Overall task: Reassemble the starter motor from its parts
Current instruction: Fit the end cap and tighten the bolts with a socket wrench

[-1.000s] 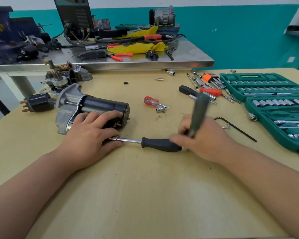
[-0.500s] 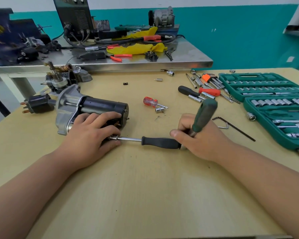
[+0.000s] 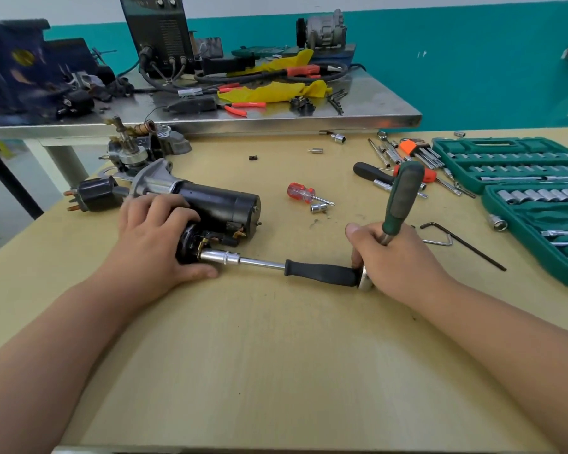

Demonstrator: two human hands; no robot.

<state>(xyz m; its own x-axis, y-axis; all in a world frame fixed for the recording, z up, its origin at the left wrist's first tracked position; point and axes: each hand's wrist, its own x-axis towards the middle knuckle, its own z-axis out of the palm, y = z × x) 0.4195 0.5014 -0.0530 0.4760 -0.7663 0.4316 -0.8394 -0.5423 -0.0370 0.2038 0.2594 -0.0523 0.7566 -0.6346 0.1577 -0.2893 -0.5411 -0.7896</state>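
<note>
Right hand (image 3: 395,257) grips the upright ratchet handle (image 3: 403,194), its extension bar (image 3: 318,274) running left into the starter motor (image 3: 220,199) the left hand (image 3: 156,239) clasps

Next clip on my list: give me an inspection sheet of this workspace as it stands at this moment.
Surface: tan wooden table, a few dark specks near the middle.
Job's things: starter motor on its side; socket extension with its socket end at the motor's near end; green-handled ratchet standing up from the extension's tail.
Clutter: red screwdriver, loose socket, hex key, open green socket case, black solenoid-like part left of the motor.
Hands: left hand grips the motor; right hand grips the ratchet low down.
Cables: black leads on the steel bench.
Surroundings: teal wall behind.
</note>
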